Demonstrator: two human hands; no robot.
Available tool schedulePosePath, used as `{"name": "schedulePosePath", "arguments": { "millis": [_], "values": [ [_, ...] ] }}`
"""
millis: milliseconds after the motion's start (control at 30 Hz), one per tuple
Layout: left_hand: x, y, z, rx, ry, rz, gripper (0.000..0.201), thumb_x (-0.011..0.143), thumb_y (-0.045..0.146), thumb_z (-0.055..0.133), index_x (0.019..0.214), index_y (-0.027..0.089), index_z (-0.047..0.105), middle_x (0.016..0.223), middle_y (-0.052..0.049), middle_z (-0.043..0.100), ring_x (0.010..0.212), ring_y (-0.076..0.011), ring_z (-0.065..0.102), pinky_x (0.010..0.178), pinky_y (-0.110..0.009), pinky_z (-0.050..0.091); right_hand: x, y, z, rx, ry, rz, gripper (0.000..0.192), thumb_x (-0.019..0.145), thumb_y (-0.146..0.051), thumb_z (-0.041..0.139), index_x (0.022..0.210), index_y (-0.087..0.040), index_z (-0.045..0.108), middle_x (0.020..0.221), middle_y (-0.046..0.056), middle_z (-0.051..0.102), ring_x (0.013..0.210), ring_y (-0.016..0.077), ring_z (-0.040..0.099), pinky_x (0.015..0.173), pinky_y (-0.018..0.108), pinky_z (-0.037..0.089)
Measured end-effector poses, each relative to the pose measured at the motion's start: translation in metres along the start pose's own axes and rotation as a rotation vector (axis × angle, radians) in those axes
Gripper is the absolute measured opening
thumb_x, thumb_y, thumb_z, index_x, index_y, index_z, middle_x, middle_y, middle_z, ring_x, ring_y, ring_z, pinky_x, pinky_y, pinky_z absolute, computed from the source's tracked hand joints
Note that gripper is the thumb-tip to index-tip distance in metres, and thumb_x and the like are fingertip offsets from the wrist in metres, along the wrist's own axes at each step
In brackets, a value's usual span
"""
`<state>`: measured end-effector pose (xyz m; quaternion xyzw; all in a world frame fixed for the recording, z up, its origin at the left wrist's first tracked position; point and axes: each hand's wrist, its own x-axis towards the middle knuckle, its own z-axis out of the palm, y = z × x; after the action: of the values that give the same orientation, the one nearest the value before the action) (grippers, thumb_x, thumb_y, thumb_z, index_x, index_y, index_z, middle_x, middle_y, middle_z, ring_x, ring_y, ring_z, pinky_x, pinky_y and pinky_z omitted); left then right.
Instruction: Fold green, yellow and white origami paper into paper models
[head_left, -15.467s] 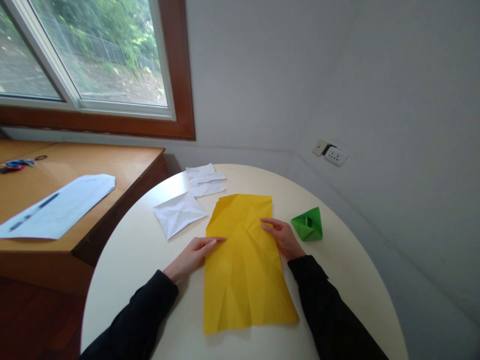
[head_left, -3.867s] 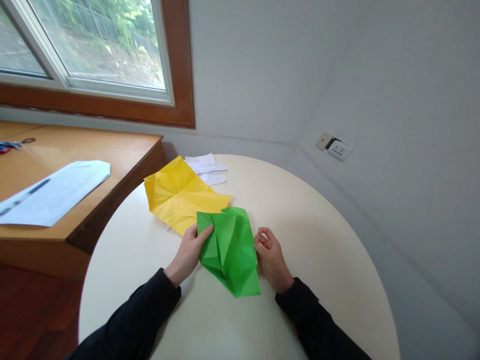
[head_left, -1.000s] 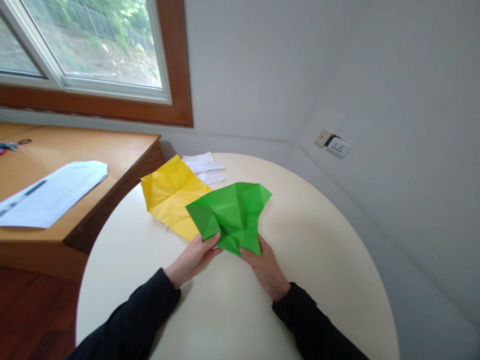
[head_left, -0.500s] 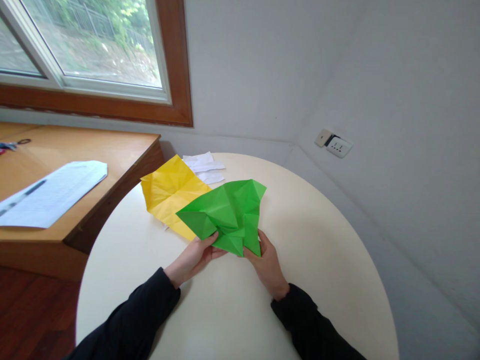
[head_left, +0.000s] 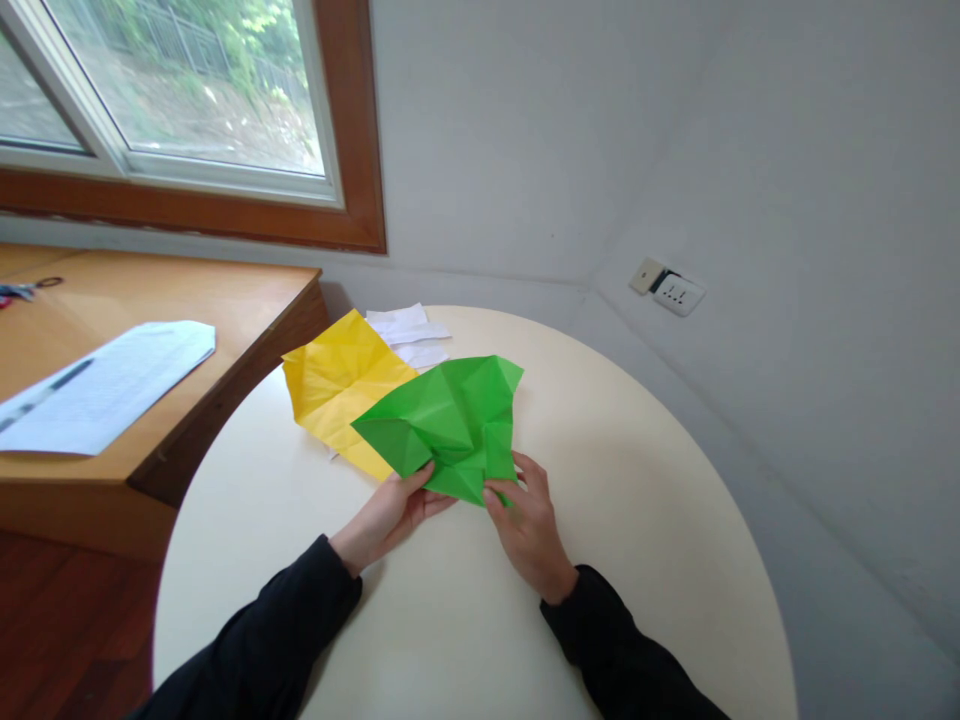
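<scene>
A creased sheet of green paper [head_left: 454, 415] is held up over the round table, with folds puckered along its near edge. My left hand [head_left: 394, 512] grips its near left part, thumb on top and fingers underneath. At the near right corner, my right hand [head_left: 529, 520] pinches the paper between thumb and fingers. Behind the green sheet and partly covered by it lies a creased yellow paper [head_left: 337, 375]. Some of the fingers under the green paper are hidden.
White paper strips [head_left: 409, 335] lie at the far side of the round white table [head_left: 637, 500]. To the left stands a wooden desk [head_left: 247, 290] bearing printed sheets [head_left: 127, 385] with a pen-like dark strip, and scissors [head_left: 30, 290]. A wall socket [head_left: 679, 293] is at the right.
My right fingers have shifted on the near right corner, with the index finger now over the paper. The green sheet's right side has moved slightly left.
</scene>
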<state>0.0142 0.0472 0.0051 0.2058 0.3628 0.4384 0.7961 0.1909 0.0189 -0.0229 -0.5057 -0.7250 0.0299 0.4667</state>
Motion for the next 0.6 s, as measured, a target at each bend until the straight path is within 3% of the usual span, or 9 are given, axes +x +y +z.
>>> {"name": "schedulePosePath", "arguments": {
  "millis": [200, 433, 600],
  "values": [
    [0.0014, -0.0026, -0.0037, 0.019, -0.075, -0.033, 0.025, 0.085, 0.012, 0.053, 0.109, 0.011, 0.054, 0.106, -0.013, 0.067, 0.090, -0.0197, 0.067, 0.097, -0.040, 0.043, -0.0022, -0.0007, 0.0038, -0.049, -0.026, 0.020, 0.005, 0.076, -0.019, 0.060, 0.073, -0.021, 0.065, 0.105, 0.011, 0.053, 0.102, 0.0251, 0.049, 0.083, 0.040, 0.048],
    [0.0010, -0.0001, -0.0055, 0.067, -0.021, -0.059, 0.018, 0.084, 0.010, 0.050, 0.102, 0.010, 0.055, 0.092, -0.014, 0.070, 0.077, -0.0178, 0.069, 0.082, -0.032, 0.051, 0.0003, -0.0064, -0.0026, -0.148, 0.017, -0.037, 0.011, 0.076, -0.013, 0.057, 0.073, -0.020, 0.064, 0.120, 0.010, 0.044, 0.112, 0.0275, 0.043, 0.091, 0.047, 0.040],
    [0.0001, 0.0052, -0.0087, 0.068, -0.085, -0.120, 0.014, 0.087, 0.013, 0.043, 0.092, 0.008, 0.055, 0.079, -0.016, 0.070, 0.068, -0.0207, 0.069, 0.074, -0.035, 0.053, 0.0001, -0.0095, -0.0038, -0.086, 0.029, -0.049, 0.012, 0.078, -0.014, 0.057, 0.074, -0.021, 0.066, 0.118, 0.010, 0.045, 0.112, 0.0271, 0.043, 0.091, 0.045, 0.042]
  ]
}}
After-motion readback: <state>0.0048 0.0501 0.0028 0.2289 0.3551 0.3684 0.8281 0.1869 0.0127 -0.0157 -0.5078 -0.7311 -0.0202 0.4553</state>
